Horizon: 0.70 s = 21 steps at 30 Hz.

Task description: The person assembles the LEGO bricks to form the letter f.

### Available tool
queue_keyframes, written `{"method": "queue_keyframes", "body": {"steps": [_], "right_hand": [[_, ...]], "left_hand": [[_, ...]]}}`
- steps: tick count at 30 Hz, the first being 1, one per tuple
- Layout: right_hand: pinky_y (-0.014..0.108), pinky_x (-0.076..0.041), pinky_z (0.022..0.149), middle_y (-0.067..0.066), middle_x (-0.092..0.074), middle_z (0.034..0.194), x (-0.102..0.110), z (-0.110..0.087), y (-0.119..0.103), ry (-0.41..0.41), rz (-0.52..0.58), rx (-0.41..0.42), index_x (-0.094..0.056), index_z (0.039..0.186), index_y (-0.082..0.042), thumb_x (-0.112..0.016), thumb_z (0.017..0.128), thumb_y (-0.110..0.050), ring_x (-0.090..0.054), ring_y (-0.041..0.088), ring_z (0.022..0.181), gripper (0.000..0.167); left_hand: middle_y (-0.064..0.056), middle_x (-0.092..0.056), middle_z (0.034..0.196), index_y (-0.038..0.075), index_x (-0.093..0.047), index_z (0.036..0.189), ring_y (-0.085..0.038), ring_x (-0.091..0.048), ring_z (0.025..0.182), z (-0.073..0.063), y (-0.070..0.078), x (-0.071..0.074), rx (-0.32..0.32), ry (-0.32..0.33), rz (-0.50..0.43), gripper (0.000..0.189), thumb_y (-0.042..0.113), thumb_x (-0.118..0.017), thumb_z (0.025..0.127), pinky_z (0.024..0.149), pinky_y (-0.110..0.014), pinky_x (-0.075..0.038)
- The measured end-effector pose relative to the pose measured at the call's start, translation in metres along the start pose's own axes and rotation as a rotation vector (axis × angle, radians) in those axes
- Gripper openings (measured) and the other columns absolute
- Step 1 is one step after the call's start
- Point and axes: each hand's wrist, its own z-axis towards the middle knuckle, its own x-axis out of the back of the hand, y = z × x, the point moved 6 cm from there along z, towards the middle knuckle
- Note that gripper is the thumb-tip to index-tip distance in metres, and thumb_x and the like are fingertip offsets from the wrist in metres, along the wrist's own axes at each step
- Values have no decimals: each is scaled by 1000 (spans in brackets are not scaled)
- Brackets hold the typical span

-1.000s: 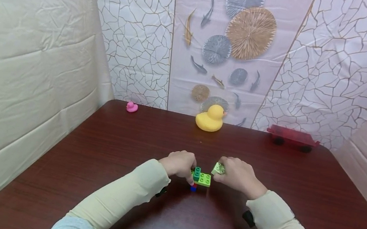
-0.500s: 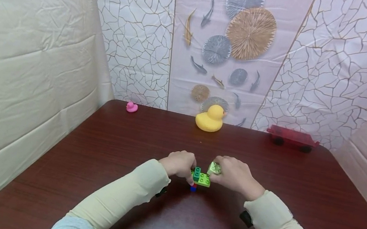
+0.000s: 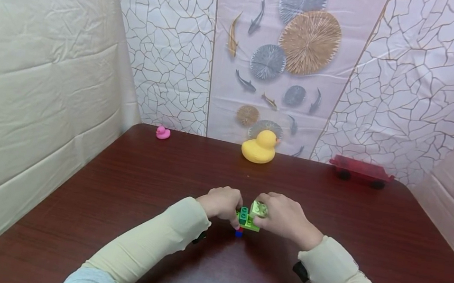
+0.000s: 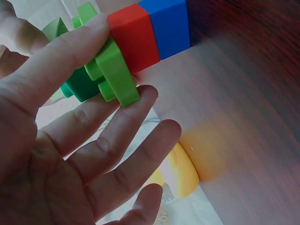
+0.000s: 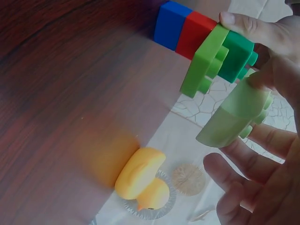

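My left hand (image 3: pixel 222 202) pinches a small stack of toy building blocks between thumb and fingers. A blue block (image 4: pixel 169 29) is at its bottom on the table, with a red block (image 4: pixel 134 39) above it. Across these lies a flat lime-green plate (image 5: pixel 204 61), its right end sticking out. On the plate sits a dark green block (image 3: pixel 244 215). In my right hand (image 3: pixel 285 217) is a pale green block (image 5: pixel 234 112) with a curved underside, gripped by thumb and fingers. It is close over the plate's right end, right beside the dark green block.
At the back of the dark wooden table (image 3: pixel 153 175) stand a pink toy duck (image 3: pixel 163 133), a larger yellow duck (image 3: pixel 258 148) and a red wheeled toy wagon (image 3: pixel 361 171). Patterned cloth (image 3: pixel 169 57) hangs behind the table.
My right hand has moved left with the pale green block, from right of the stack to over the plate's right end. My left hand and the stack have stayed in place.
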Motion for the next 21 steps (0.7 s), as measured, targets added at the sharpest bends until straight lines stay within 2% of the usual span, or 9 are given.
{"method": "queue_keyframes", "body": {"steps": [11,21], "right_hand": [[22,-39,51,-2,-49,77,-1,3,-9,-10,85,41,-58,93,-8,-66,68,-26,-45,11,62,32],[22,-39,53,-2,-49,76,0,5,-15,-16,61,51,-59,95,-9,-69,67,-28,-44,12,66,35]], "left_hand": [[7,-56,59,17,-63,65,-11,-46,56,1,0,-2,-8,-8,-8,22,32,-79,61,50,-28,-37],[7,-55,61,17,-62,69,-11,-47,58,2,0,-2,-1,-5,6,24,32,-79,60,52,-29,-38]]}}
